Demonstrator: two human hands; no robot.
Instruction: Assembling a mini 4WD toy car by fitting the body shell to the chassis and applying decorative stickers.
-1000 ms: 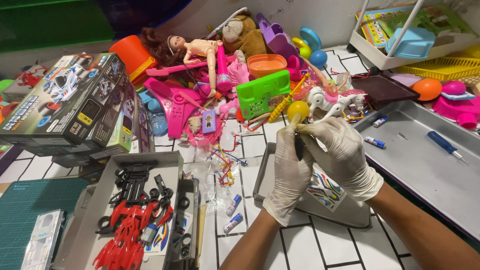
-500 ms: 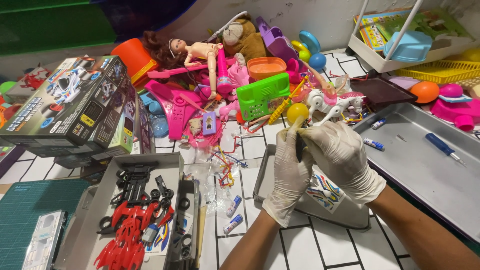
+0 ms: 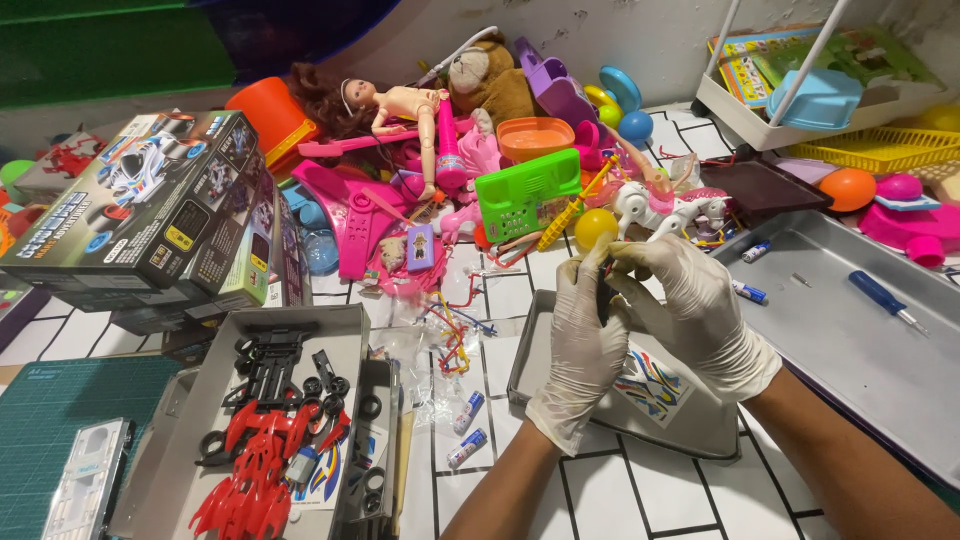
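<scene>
Both my hands wear white gloves and meet over a small metal tray (image 3: 560,395). My left hand (image 3: 582,350) and my right hand (image 3: 695,305) pinch a small dark part (image 3: 603,300) between their fingertips; most of it is hidden by the fingers. A colourful sticker sheet (image 3: 652,388) lies in the tray under my hands. A yellow ball (image 3: 593,226) sits just beyond my fingertips. To the left, an open grey box (image 3: 330,320) holds a red toy car body (image 3: 255,470) and black wheels and frame parts (image 3: 270,365).
A heap of toys fills the back: a doll (image 3: 385,105), a teddy bear (image 3: 495,80), a green toy phone (image 3: 528,190), a white toy horse (image 3: 665,210). A large metal tray (image 3: 850,350) with a blue screwdriver (image 3: 885,298) lies right. Boxed kits (image 3: 150,210) and a green cutting mat (image 3: 50,420) are left. Small batteries (image 3: 468,430) lie on the tiles.
My hands stay together over the small tray, and the fingers shift slightly around the dark part. Nothing else has moved.
</scene>
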